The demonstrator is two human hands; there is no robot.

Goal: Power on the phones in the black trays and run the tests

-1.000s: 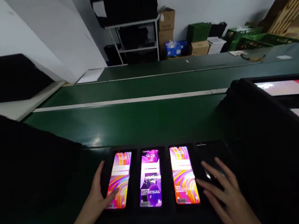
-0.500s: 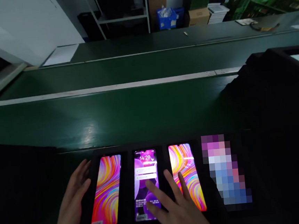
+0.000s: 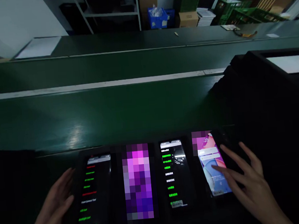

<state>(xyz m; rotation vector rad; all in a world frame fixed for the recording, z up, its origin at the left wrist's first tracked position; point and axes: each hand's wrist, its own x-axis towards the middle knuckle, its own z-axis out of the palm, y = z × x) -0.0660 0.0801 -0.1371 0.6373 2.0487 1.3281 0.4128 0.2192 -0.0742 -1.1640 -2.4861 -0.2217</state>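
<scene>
Several phones lie side by side in a black tray (image 3: 116,149) at the near edge. The leftmost phone (image 3: 92,193) and the third phone (image 3: 173,172) show black screens with green and red list text. The second phone (image 3: 137,181) glows purple. The rightmost phone (image 3: 212,165) shows a purple and blue lock screen. My left hand (image 3: 53,211) rests flat, fingers apart, against the tray's left side beside the leftmost phone. My right hand (image 3: 246,182) is spread open, its fingertips on the rightmost phone's screen.
A dark green conveyor belt (image 3: 112,108) with a white stripe runs beyond the tray. A black tray stack (image 3: 263,91) with lit screens stands at the right. Shelving, cardboard boxes (image 3: 188,18) and green crates (image 3: 242,13) line the far wall.
My right hand moved from the second phone to the rightmost one. The leftmost and third screens switched from colourful swirls to black list menus. The view tilted down slightly.
</scene>
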